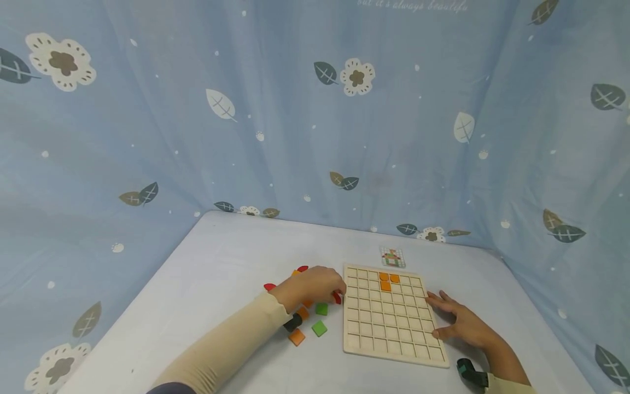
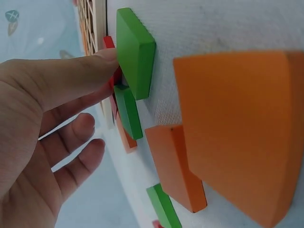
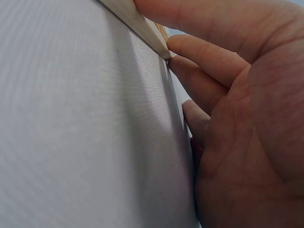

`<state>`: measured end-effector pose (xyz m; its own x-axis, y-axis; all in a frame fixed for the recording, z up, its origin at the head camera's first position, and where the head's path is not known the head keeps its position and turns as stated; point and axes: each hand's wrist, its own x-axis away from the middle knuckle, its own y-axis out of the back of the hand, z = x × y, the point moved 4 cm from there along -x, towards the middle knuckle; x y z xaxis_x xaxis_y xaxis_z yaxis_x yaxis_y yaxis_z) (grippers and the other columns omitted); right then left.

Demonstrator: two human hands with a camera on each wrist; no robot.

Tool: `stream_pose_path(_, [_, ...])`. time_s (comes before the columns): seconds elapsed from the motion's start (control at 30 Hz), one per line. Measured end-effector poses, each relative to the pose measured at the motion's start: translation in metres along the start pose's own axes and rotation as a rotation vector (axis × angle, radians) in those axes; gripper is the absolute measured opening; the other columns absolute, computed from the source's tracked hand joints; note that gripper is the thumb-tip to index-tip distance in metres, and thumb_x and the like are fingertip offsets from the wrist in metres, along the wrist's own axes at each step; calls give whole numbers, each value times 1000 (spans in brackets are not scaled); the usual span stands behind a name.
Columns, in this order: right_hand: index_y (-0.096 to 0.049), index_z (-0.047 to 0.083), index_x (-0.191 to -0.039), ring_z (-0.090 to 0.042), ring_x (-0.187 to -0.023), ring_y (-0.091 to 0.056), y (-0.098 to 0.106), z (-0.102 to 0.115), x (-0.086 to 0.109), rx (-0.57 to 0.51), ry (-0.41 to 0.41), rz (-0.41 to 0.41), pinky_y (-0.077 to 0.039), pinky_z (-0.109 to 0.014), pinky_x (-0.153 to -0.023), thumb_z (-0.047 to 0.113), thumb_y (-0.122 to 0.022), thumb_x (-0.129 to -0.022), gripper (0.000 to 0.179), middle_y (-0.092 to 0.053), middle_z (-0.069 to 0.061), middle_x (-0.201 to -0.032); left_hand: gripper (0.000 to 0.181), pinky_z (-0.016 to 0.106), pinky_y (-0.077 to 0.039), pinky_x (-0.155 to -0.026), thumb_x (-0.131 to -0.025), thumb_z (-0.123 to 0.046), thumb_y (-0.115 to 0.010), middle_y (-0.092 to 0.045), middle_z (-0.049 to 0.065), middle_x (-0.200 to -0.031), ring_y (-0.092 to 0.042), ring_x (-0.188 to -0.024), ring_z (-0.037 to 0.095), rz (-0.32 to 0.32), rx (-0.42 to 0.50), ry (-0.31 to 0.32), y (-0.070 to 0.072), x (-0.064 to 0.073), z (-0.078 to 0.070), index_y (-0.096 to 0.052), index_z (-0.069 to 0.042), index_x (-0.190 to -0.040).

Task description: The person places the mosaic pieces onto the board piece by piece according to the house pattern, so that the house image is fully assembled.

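My left hand (image 1: 320, 283) reaches over loose pieces beside the board's left edge. In the left wrist view its thumb and index finger pinch a red piece (image 2: 115, 78) with a curved edge, partly hidden by the thumb; the other fingers are loosely bent. Green square tiles (image 2: 133, 52) and orange pieces (image 2: 237, 128) lie close by. The wooden grid board (image 1: 379, 350) lies flat, with three orange pieces (image 1: 386, 286) in cells near its far edge. At the board's right edge rests my right hand (image 1: 460, 323), fingers extended and spread, fingertips and thumb touching the rim.
A small pattern card (image 1: 392, 257) lies behind the board. Left of the board, red (image 1: 269, 287), orange (image 1: 297, 336) and green pieces (image 1: 319, 328) are scattered on the white tabletop (image 1: 236, 246). A patterned blue curtain (image 1: 295, 137) hangs around the table.
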<state>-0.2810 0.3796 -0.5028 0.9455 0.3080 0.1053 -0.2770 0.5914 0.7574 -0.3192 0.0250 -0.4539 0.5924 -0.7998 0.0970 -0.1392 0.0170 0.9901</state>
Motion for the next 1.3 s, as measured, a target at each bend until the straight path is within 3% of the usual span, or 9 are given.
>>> stream_pose_path(0.27, [-49, 4, -142, -55, -139, -8, -1, 2, 0, -12, 7, -8, -9, -78, -96, 32, -85, -66, 89, -26, -24, -153, 16, 20, -42, -68, -85, -19, -77, -58, -17, -82, -50, -76, 6, 20, 40, 55, -3, 2, 3, -74, -27, -98])
stream_pose_path(0.57, [-49, 2, -141, -55, -138, -7, -1, 1, 0, -23, 22, -7, -8, -78, -96, 31, -86, -66, 88, -26, -25, -153, 14, 21, -43, -73, -84, -24, -78, -60, -15, -86, -50, -79, 6, 25, 27, 80, 1, 9, 3, -74, -23, -98])
stream_pose_path(1.07, [-49, 2, -141, -56, -138, -8, -1, 2, 3, -7, 3, -5, -10, -78, -96, 32, -87, -65, 90, -24, -26, -153, 5, 18, -40, -68, -88, -21, -73, -52, -13, -81, -47, -75, 6, -35, -41, -48, 4, 4, -1, -72, -25, -91])
stream_pose_path(1.3, [-49, 3, -142, -55, -138, -9, -1, 2, 2, -3, 0, 3, -11, -78, -96, 32, -86, -68, 88, -23, -26, -154, 5, 20, -43, -72, -90, -25, -71, -56, -15, -87, -49, -79, 4, -35, -34, -43, 4, -9, -2, -72, -26, -94])
